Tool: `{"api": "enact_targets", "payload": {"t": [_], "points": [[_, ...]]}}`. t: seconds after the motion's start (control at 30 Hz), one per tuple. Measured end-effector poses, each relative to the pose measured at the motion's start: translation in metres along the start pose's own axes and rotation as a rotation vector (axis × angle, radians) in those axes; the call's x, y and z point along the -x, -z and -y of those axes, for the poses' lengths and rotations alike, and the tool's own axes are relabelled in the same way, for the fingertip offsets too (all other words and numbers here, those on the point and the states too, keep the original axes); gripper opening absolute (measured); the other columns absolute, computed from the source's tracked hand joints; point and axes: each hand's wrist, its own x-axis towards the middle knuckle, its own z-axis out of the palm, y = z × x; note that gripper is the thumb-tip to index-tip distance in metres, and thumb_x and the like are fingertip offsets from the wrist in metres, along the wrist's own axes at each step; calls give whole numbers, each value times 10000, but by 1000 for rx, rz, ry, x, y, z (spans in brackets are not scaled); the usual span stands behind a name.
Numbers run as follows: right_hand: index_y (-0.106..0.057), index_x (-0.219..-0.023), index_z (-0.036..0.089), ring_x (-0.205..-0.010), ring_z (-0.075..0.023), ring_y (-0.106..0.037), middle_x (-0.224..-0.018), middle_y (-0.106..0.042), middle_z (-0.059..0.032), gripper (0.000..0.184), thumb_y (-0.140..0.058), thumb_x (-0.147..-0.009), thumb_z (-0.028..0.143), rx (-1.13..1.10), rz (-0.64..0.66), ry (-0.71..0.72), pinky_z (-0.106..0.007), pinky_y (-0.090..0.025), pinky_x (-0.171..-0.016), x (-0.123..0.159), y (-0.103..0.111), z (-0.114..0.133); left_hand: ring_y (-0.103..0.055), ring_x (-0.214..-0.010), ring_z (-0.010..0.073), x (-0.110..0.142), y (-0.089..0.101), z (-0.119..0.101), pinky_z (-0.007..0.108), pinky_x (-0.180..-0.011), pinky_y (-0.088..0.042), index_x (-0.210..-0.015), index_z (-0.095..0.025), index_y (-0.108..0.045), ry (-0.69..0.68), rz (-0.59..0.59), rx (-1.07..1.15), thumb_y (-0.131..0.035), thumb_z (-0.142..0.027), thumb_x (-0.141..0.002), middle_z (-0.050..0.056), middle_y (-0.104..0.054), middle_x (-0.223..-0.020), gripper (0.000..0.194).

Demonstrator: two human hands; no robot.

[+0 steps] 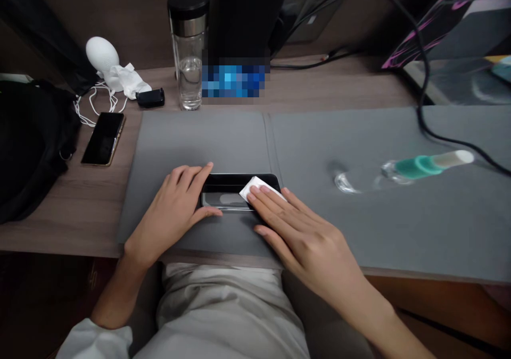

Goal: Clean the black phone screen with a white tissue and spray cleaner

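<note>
A black smartphone [223, 191] lies flat on the grey desk mat [199, 141], its long side running across my view. My left hand [171, 210] holds its left end, with the thumb along the near edge and the fingertips at the far edge. My right hand [299, 236] lies over the phone's right end, with the fingers pressing a folded white wipe [257, 188] onto the screen. The hand and wipe hide that end of the phone.
A transparent bottle with a teal collar [419, 167] lies on the mat to the right. Behind the mat stand a glass tumbler [189, 77] and a white device [102, 53]. A second phone [104, 138] and a black bag [27, 146] are on the left. A black cable [423, 82] crosses the mat's far right.
</note>
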Motion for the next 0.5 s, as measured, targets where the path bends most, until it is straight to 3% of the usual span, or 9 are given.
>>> {"api": "enact_targets", "payload": {"t": [0.23,0.5], "points": [[-333,-1692,260,-1523,-275,-498,-1640,-529,-79,668,-581,-1073,229,-12,-19,-58,-553,-432,-1286,-5,-7,-8,-524,-1335,315,0,0,-2,494,-1156,-456,-1671,-216,-303,44,4,40,-645,-613,-993,133,-589,-1435,857],[-441,-1637,172,-1524,-298,-496,-1626,-541,-127,595,-560,-1091,374,8,12,-77,-561,-445,-1273,-19,-13,-6,-548,-1297,323,0,-2,-2,495,-1123,-476,-1654,-208,-326,22,-16,27,-615,-644,-991,134,-604,-1381,844]]}}
